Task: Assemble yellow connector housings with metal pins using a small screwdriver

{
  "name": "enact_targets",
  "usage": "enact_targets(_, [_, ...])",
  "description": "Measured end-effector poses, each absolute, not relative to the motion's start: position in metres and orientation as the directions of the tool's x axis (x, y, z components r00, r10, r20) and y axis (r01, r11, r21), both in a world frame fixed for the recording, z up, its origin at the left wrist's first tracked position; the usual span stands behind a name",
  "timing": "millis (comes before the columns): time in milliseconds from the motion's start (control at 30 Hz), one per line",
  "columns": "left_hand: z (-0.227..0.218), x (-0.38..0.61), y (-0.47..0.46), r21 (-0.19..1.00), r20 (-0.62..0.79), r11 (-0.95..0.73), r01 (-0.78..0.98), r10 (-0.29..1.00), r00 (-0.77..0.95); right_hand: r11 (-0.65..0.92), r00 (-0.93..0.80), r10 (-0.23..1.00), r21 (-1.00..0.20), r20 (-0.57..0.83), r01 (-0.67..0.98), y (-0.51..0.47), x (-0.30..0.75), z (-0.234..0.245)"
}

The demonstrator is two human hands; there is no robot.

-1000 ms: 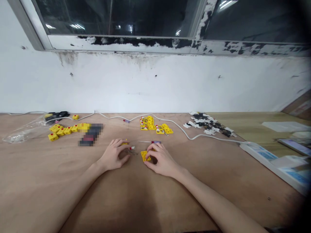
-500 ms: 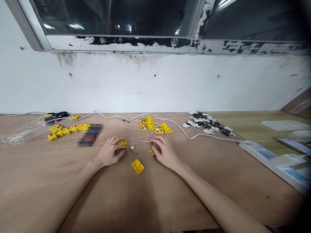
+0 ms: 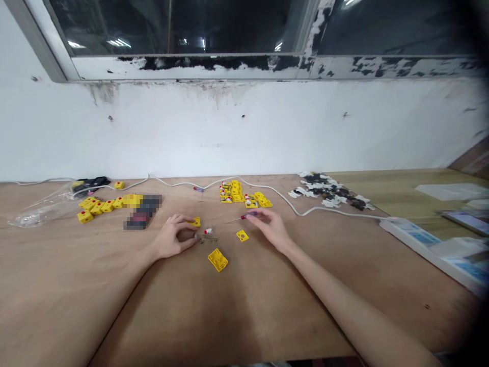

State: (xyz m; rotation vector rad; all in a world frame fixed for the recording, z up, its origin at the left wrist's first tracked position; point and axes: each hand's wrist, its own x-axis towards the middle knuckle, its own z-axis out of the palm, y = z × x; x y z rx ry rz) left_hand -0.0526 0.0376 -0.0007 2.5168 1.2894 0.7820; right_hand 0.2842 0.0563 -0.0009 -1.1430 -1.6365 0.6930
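Note:
My left hand [image 3: 173, 237] rests on the wooden table [image 3: 229, 306] with fingers curled beside a small yellow block [image 3: 195, 221] and some tiny metal parts [image 3: 206, 236]; whether it grips anything is hidden. My right hand [image 3: 269, 227] pinches the red-handled end of a thin screwdriver [image 3: 241, 217], lifting it just off the table. A yellow square cover [image 3: 218, 259] lies loose in front of both hands. A smaller yellow piece [image 3: 242, 235] lies to the left of my right hand.
A pile of yellow blocks [image 3: 242, 195] sits behind the hands, another group [image 3: 103, 205] at the left by a plastic bag [image 3: 38, 209]. Black and white parts [image 3: 330, 191] lie at the right. A white cable [image 3: 298, 209] runs to a power strip [image 3: 428, 244].
My right hand let go of the yellow cover, which now lies nearer the front, then moved back and picked up the screwdriver. The left hand barely moved.

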Motion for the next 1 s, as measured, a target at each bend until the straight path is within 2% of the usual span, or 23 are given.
enact_targets(100, [-0.002, -0.052, 0.037, 0.389, 0.346, -0.594, 0.704, 0.803, 0.486, 0.359, 0.09, 0.927, -0.931, 0.363, 0.059, 0.053, 0.28, 0.007])
enact_targets(167, [-0.002, -0.052, 0.037, 0.396, 0.348, -0.602, 0.694, 0.797, 0.493, 0.364, 0.139, 0.924, -0.931, 0.357, -0.031, 0.048, 0.277, 0.011])
enact_targets(333, [0.002, -0.049, 0.035, 0.44, 0.432, -0.63, 0.64, 0.774, 0.464, 0.448, 0.142, 0.882, -0.893, 0.45, 0.049, 0.036, 0.271, 0.019])
enact_targets(467, [0.011, -0.033, 0.023, 0.507, 0.504, -0.671, 0.541, 0.74, 0.446, 0.446, 0.113, 0.89, -0.895, 0.441, -0.021, 0.029, 0.267, 0.024])
enact_targets(600, [0.011, -0.005, 0.002, 0.561, 0.508, -0.755, 0.34, 0.638, 0.579, 0.407, 0.055, 0.913, -0.911, 0.404, -0.07, 0.021, 0.262, 0.029])
enact_targets(733, [0.006, 0.015, -0.013, 0.532, 0.492, -0.814, 0.235, 0.523, 0.696, 0.38, 0.018, 0.925, -0.92, 0.381, -0.091, 0.015, 0.257, 0.031])
enact_targets(867, [0.007, 0.02, -0.015, 0.474, 0.486, -0.837, 0.274, 0.508, 0.711, 0.365, -0.041, 0.928, -0.926, 0.37, -0.092, 0.011, 0.254, 0.031])
enact_targets(1000, [0.004, 0.02, -0.015, 0.467, 0.469, -0.791, 0.395, 0.6, 0.648, 0.346, -0.077, 0.933, -0.934, 0.352, -0.085, 0.009, 0.249, 0.029])
